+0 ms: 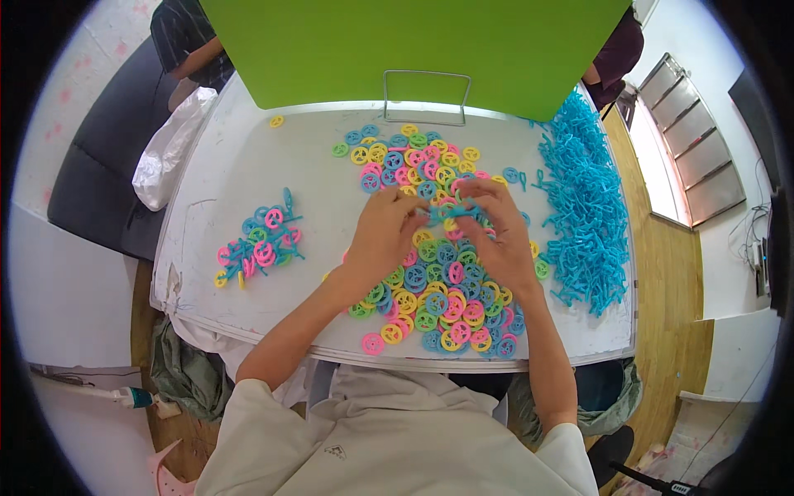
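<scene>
Above the middle of the table, my left hand (pixel 385 233) and my right hand (pixel 501 238) face each other with bent fingers. Between them are small blue plastic sticks (pixel 451 212). My right fingers close on these sticks, with a yellow ring piece just below. The left fingertips are pinched at the other end of the blue pieces; exactly what they grip is partly hidden. Beneath and around both hands spreads a pile of small spoked plastic wheels (pixel 437 303) in pink, yellow, green and blue.
A heap of blue plastic sticks (pixel 583 207) covers the table's right side. At left lies a smaller group of wheels joined with blue sticks (pixel 263 240). A green panel (pixel 413 50) with a wire handle (pixel 427 73) stands at the back. Other people (pixel 186 45) sit beyond it.
</scene>
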Tool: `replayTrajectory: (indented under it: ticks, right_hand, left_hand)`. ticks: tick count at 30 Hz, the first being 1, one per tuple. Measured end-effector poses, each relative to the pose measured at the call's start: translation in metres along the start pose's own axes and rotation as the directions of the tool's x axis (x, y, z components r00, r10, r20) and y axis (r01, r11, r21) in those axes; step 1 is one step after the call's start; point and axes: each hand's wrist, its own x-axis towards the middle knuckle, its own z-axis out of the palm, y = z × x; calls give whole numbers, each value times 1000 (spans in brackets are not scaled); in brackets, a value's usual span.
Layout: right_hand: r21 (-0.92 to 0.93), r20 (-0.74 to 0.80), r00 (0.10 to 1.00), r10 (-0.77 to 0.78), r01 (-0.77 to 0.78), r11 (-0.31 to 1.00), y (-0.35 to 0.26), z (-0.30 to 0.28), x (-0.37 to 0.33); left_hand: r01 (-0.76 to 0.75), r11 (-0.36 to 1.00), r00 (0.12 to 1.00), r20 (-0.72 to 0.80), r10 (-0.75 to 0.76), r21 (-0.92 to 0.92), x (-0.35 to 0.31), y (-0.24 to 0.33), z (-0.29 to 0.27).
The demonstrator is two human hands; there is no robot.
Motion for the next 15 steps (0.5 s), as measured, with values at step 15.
replayTrajectory:
  ticks: [15]
  right_hand:
    - [-42,16,900,435,-434,900,-5,-3,-2]
  left_hand:
    - [143,909,987,-17,-162,-391,7,8,-12]
